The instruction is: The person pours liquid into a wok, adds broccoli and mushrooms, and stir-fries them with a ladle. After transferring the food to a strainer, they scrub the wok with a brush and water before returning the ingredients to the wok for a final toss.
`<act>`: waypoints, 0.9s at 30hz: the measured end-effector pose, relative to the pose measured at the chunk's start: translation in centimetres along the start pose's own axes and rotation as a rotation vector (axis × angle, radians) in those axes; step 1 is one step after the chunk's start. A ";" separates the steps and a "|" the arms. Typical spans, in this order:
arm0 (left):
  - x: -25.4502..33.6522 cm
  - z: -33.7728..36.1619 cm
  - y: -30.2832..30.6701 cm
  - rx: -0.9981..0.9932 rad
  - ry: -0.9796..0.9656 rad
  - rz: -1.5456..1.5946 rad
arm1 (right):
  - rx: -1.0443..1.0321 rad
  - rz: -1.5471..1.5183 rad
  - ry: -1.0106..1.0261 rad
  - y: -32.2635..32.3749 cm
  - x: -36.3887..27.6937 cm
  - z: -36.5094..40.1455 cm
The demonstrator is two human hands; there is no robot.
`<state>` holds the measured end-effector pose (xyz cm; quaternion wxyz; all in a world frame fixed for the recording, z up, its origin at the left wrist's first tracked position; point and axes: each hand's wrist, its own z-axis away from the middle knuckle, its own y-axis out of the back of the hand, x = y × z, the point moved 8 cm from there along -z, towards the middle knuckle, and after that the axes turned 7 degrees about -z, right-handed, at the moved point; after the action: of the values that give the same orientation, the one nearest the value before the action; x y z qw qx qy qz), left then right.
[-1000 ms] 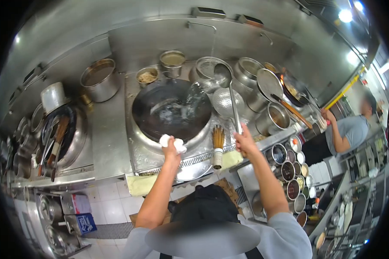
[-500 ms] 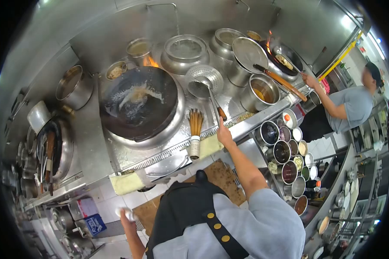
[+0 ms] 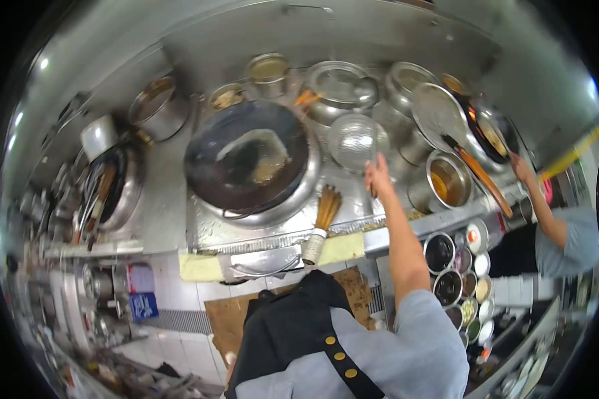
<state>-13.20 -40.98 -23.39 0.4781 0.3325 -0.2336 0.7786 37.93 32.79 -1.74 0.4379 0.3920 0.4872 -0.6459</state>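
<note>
Right of the wok (image 3: 249, 156) sits the strainer (image 3: 353, 141), and my right hand (image 3: 378, 178) is nearer, grip closed on the ladle (image 3: 377, 158), whose handle runs up-left from my grip into that strainer; left hand out of sight.
</note>
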 end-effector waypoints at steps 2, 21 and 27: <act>1.3 -0.5 -1.6 -0.842 -0.288 0.764 | 0.007 0.048 -0.015 -1.6 -1.6 -5.9; 34.1 -13.3 -5.4 0.160 -0.298 0.423 | -0.547 -0.988 -0.587 -15.2 -12.1 5.1; 43.2 -13.1 -7.4 0.746 -0.762 -1.255 | -0.455 -0.842 -0.662 -18.2 -11.9 19.5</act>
<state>-24.30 -3.44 0.18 0.5706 0.7795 0.1234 0.2269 22.85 18.61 18.82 0.3457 -0.1622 0.5647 -0.7316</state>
